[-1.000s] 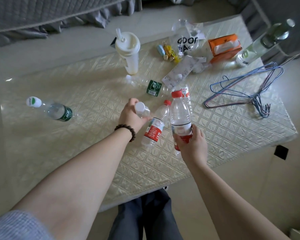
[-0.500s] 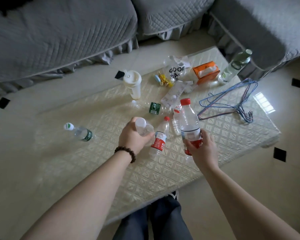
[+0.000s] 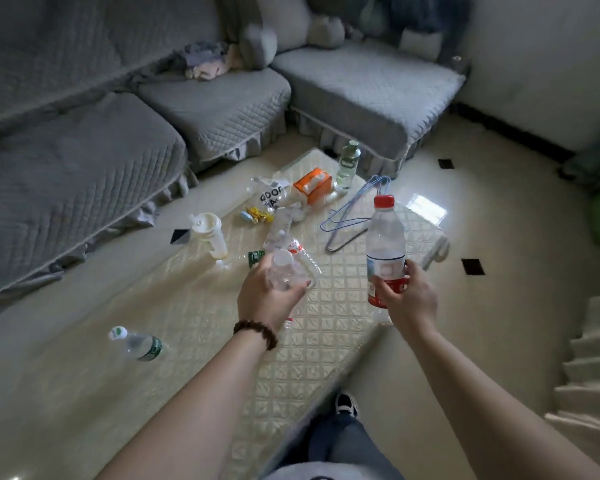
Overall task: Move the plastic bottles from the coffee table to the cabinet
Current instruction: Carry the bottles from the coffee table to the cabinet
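My right hand [image 3: 407, 297] grips an upright clear bottle with a red cap and red label [image 3: 385, 237], lifted above the coffee table [image 3: 222, 341]. My left hand [image 3: 267, 296] holds a clear bottle with a white cap [image 3: 288, 271] above the table's middle; a second bottle seems to hang below that hand, mostly hidden. A green-labelled bottle with a white cap [image 3: 137, 344] lies on the table at the left. A green label of another clear bottle [image 3: 256, 257] shows behind my left hand. A tall bottle with a green cap [image 3: 347, 164] stands at the table's far end.
On the far half of the table are a white lidded cup [image 3: 210, 233], an orange tissue box [image 3: 314, 185], a printed plastic bag [image 3: 271, 199], sweets and blue wire hangers [image 3: 354, 216]. A grey sofa [image 3: 118, 133] wraps the left and back. White steps [image 3: 589, 368] sit at the right.
Both hands have risen with their bottles, and the view has tilted up to show the sofa and room. The red-label bottle by my left hand is no longer seen lying on the table.
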